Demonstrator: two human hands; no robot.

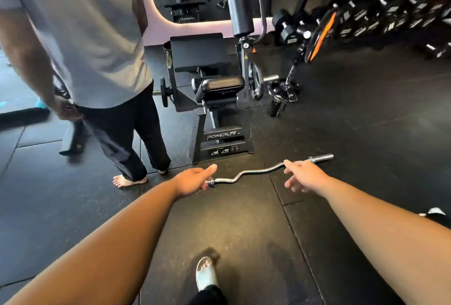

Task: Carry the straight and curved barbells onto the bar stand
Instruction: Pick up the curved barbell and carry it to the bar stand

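A chrome curved barbell (253, 172) lies low over the black rubber floor, running from lower left to upper right. My left hand (192, 181) covers its left end, fingers curled around the bar and thumb stretched forward. My right hand (303, 175) hovers over the bar's right part with fingers spread, hiding that stretch; the sleeve end (321, 157) sticks out beyond it. A low round bar stand (284, 90) sits on the floor behind, with a dark bar (296, 60) leaning up out of it. I see no straight barbell lying loose.
A person in a grey shirt and dark trousers (97, 60) stands barefoot at left, close to the bar. A black curl bench machine (219, 109) stands straight ahead. Dumbbell racks (378, 16) fill the back right. My sandalled foot (206, 273) is near the bottom.
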